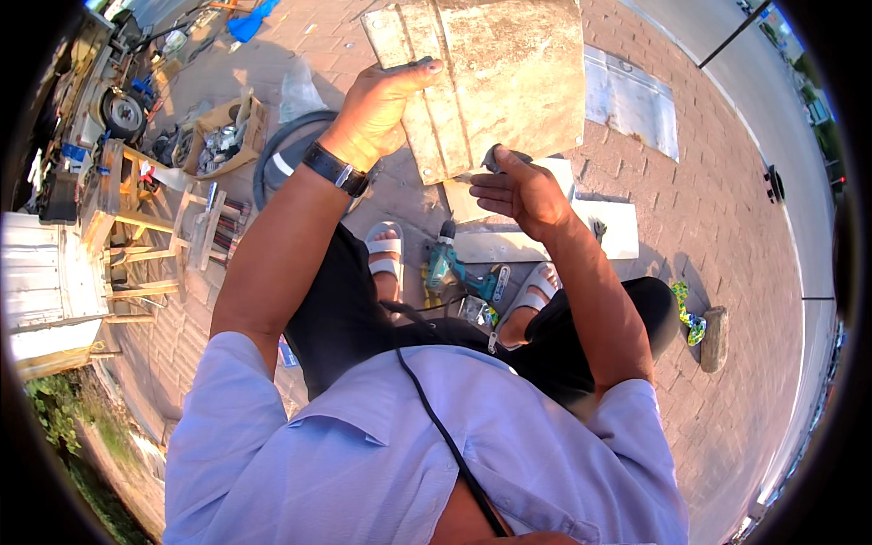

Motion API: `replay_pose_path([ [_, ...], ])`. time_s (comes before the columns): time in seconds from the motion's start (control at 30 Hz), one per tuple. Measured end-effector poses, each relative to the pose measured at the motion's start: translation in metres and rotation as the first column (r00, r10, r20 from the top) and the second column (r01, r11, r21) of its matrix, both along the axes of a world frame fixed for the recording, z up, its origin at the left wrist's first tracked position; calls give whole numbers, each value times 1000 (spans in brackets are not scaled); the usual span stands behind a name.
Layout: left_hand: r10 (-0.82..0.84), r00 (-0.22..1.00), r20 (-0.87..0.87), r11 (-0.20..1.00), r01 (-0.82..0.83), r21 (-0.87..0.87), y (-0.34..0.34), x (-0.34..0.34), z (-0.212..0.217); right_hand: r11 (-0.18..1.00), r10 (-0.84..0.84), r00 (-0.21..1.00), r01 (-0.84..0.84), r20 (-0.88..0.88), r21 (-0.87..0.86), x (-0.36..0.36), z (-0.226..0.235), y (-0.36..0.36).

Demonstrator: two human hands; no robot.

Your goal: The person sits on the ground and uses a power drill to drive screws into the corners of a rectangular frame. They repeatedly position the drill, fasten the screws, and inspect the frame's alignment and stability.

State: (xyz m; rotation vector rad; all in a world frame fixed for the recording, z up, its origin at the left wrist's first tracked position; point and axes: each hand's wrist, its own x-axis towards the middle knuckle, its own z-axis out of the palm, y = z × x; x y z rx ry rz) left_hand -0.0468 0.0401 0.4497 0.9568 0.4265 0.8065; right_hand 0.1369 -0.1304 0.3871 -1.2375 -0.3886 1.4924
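My left hand (pixel 377 104) grips the left edge of a worn, pale metal panel (pixel 518 73), with its thumb lying on the face. Raised ridges run along the panel's left part, and brownish stains mark its surface. At the lower edge is my right hand (pixel 536 195), its thumb pressed on a small dark grey piece (pixel 493 159) whose kind I cannot make out. The other fingers of that hand stretch out below the edge. Between my sandalled feet lies a teal cordless drill (pixel 445 263) on the paving.
Flat pale boards (pixel 500 245) lie beneath the panel. Another metal sheet (pixel 640 100) rests at the far right. To the left are a cardboard box (pixel 227 136) of metal parts, a round dark tub (pixel 295 159) and a wooden stand (pixel 136 218). A stone block (pixel 715 339) sits at right.
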Motion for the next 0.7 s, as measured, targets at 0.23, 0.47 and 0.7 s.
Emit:
replay_pose_path([
  [0.23, 52, 992, -116, 998, -47, 45, 0, 0, -2, 959, 278, 919, -249, 281, -133, -6, 2, -7],
  [0.47, 70, 979, -193, 978, -29, 204, -2, -1, -6, 951, 298, 825, -300, 480, -76, -11, 0, -11],
  [0.7, 88, 937, -338, 880, 86, 468, -11, -10, -3, 951, 270, 663, -297, 698, -87, -5, 3, -13],
])
